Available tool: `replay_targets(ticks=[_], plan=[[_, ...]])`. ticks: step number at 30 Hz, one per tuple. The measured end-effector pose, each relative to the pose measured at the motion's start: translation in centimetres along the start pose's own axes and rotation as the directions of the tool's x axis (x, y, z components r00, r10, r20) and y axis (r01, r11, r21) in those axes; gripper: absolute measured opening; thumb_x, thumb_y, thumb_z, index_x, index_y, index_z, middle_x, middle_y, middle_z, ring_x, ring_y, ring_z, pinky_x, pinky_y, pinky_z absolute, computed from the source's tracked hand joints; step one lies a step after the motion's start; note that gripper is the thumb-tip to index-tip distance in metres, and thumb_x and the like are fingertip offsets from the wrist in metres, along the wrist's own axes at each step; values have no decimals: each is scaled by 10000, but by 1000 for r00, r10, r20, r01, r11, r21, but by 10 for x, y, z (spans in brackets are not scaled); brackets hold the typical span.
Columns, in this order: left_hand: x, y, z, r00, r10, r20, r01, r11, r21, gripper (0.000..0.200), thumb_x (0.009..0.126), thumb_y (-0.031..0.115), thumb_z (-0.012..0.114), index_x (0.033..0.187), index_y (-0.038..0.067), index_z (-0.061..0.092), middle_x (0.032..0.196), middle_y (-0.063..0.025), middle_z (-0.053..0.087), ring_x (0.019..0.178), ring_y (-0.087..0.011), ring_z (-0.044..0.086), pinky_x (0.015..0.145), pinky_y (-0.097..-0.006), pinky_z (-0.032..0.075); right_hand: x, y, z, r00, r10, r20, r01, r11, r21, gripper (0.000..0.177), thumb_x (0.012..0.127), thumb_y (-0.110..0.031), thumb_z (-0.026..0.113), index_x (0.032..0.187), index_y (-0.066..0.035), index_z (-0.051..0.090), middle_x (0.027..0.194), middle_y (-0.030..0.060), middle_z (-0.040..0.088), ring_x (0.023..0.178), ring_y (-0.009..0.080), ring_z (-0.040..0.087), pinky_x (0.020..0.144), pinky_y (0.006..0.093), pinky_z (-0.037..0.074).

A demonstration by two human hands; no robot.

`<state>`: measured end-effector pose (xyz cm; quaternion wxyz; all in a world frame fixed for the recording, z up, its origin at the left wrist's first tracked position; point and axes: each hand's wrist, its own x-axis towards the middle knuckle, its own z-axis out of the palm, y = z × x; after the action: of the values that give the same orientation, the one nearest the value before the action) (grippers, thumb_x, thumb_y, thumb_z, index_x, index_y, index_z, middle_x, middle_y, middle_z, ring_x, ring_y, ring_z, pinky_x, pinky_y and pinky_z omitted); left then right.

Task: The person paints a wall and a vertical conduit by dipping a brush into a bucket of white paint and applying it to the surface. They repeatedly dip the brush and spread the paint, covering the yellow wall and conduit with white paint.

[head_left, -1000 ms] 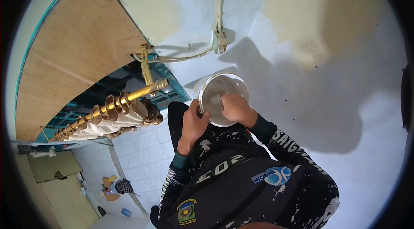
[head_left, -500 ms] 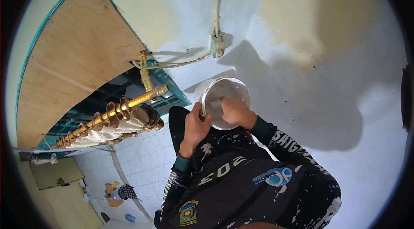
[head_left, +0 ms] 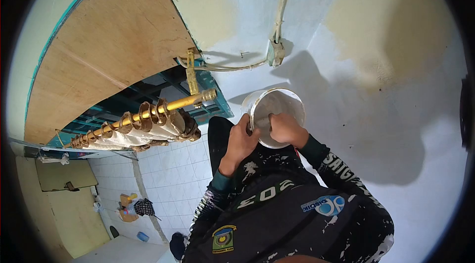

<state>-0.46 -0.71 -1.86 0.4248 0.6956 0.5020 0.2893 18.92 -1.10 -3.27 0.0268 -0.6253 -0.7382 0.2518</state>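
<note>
1. The left hand [head_left: 241, 136] clamps the near rim of a white pail [head_left: 283, 104], which is held up at chest height close to the wall.
2. The right hand [head_left: 286, 129] dips into the pail with its fingers curled. I cannot tell whether they grip anything.
3. The wall [head_left: 376, 129] seems part done: a pale coat covers much of it, and yellowish patches [head_left: 396, 30] are left bare.
4. A brass curtain rod [head_left: 163, 108] juts out to the left.

The left hand [head_left: 241, 140] is on the bucket [head_left: 278, 107], the right hand [head_left: 287, 129] in it, the curtain rod [head_left: 148, 112] to their left.
</note>
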Motion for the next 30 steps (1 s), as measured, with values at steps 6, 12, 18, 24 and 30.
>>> replay_targets(ticks=[6, 12, 18, 24, 30], plan=[[-3, -3, 0, 1000, 14, -20, -14, 1000, -8, 294, 830, 131, 699, 1008, -38, 536, 676, -231, 584, 607, -414, 604, 605, -448, 493, -1, 2, -2, 999, 21, 43, -21, 1000, -3, 251, 822, -105, 603, 1016, 47, 655, 855, 285, 695, 851, 460, 687, 785, 535, 539], [-5, -6, -3, 998, -50, -31, 49, 998, -47, 280, 834, 142, 686, 976, -38, 526, 685, -227, 586, 601, -386, 616, 607, -445, 495, -27, 13, -59, 996, -80, -50, 85, 989, 120, 214, 909, -168, 629, 1012, 19, 630, 853, 255, 702, 740, 391, 698, 672, 484, 539], [1, -15, -2, 998, -39, -51, 33, 994, -105, 262, 838, 145, 685, 921, -39, 519, 678, -206, 574, 572, -343, 587, 588, -422, 487, -66, 33, -116, 952, -2, 307, -252, 568, 783, 215, 1011, -194, 573, 1152, -32, 570, 691, 42, 588, 423, 60, 435, 405, 239, 353], [4, -10, 0, 993, -105, -52, 95, 981, -171, 248, 844, 133, 674, 921, -46, 521, 672, -194, 564, 559, -264, 552, 586, -408, 483, -97, 46, -112, 929, 164, 331, -366, 279, 888, 215, 1008, -154, 540, 1186, -37, 570, 724, 83, 598, 402, 49, 356, 386, 233, 288], [7, -12, 1, 996, -72, -52, 63, 984, -167, 245, 843, 133, 673, 909, -44, 518, 656, -181, 546, 556, -248, 542, 578, -400, 474, -104, 75, -86, 928, 140, 344, -340, -53, 939, 249, 1010, -143, 522, 1243, -59, 546, 766, 142, 613, 380, 45, 317, 357, 230, 255]])
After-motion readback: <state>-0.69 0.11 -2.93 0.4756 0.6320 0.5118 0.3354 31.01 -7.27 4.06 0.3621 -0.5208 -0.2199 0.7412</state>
